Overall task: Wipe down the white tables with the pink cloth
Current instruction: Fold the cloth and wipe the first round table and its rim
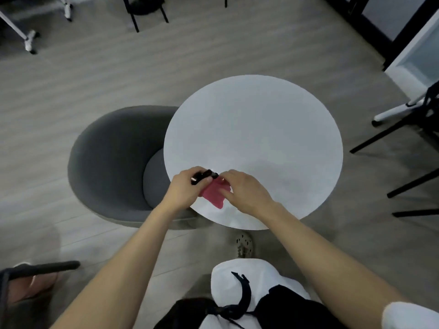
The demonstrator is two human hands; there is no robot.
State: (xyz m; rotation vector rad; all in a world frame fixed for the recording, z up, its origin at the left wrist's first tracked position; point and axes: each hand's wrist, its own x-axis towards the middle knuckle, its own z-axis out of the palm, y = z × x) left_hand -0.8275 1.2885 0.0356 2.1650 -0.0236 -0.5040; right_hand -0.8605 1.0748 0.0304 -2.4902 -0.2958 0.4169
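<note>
A round white table [256, 129] fills the middle of the head view. Near its front left edge lies a pink cloth [215, 194], partly bunched between my two hands. My left hand [184, 188] is closed around a small black object [204, 175] and also touches the cloth's left edge. My right hand [244, 188] pinches the cloth's upper right part with its fingers. Much of the cloth is hidden under both hands.
A grey upholstered chair [111, 162] stands tucked against the table's left side. Black chair legs [389, 141] and a white table leg [394, 112] stand at the right. Another white frame [28, 41] is at the far left. A person's foot [33, 286] shows at the lower left.
</note>
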